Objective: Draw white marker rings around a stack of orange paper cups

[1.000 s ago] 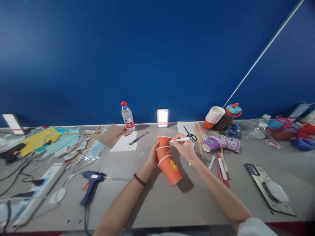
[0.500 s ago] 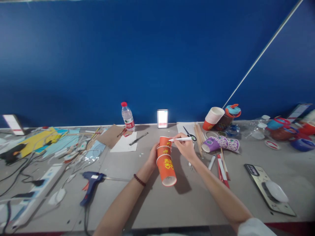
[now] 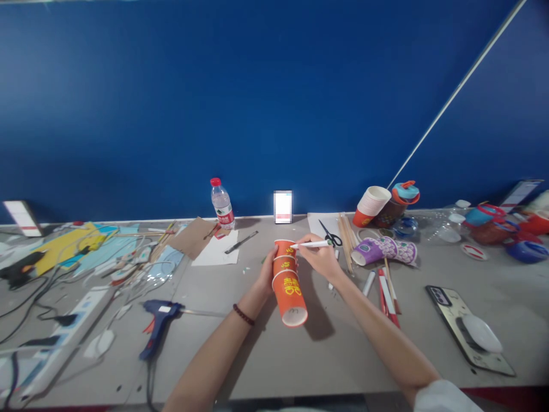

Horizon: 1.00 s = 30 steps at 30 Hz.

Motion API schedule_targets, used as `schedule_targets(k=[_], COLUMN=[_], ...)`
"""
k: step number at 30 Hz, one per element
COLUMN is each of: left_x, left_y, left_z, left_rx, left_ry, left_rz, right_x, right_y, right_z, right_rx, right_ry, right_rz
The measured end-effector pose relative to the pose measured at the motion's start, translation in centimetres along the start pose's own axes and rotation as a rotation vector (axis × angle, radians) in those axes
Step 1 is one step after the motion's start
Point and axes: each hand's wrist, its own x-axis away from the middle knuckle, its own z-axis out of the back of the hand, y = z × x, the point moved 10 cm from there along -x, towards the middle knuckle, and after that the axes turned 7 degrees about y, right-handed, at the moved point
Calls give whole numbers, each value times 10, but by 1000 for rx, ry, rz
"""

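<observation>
My left hand point(image 3: 266, 276) grips a stack of orange paper cups point(image 3: 288, 283) with yellow print, held tilted above the grey table point(image 3: 274, 355), the open mouth toward me. My right hand point(image 3: 322, 258) holds a white pen point(image 3: 311, 244) with its tip against the base end of the top cup. A dark bead bracelet point(image 3: 243, 313) sits on my left wrist.
A blue glue gun point(image 3: 158, 320) and a power strip point(image 3: 64, 335) lie at left. Scissors point(image 3: 331, 234), wooden sticks point(image 3: 345, 243), a purple cup point(image 3: 381, 250) and red-white sticks point(image 3: 388, 296) lie right of my hands. A water bottle point(image 3: 222, 203), more cups point(image 3: 372, 205) and a phone point(image 3: 469, 335) stand around.
The cup stack has turned in my left hand, its mouth swinging from lower right toward me. The pen tip has shifted slightly left on the top cup.
</observation>
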Motion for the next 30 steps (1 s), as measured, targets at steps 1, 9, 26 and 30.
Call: schedule_targets(k=[1, 9, 26, 30], left_x=[0, 0, 1, 1], left_y=[0, -1, -2, -2], left_z=[0, -1, 0, 1], left_rx=[-2, 7, -9, -25], left_ry=[1, -5, -14, -7], left_rz=[2, -5, 1, 2], right_x=[1, 3, 2, 1], right_y=[0, 7, 3, 4], right_z=[-1, -7, -2, -1], right_rx=[13, 22, 27, 5], right_ry=[-6, -50, 15, 24], right_rz=[0, -13, -19, -41])
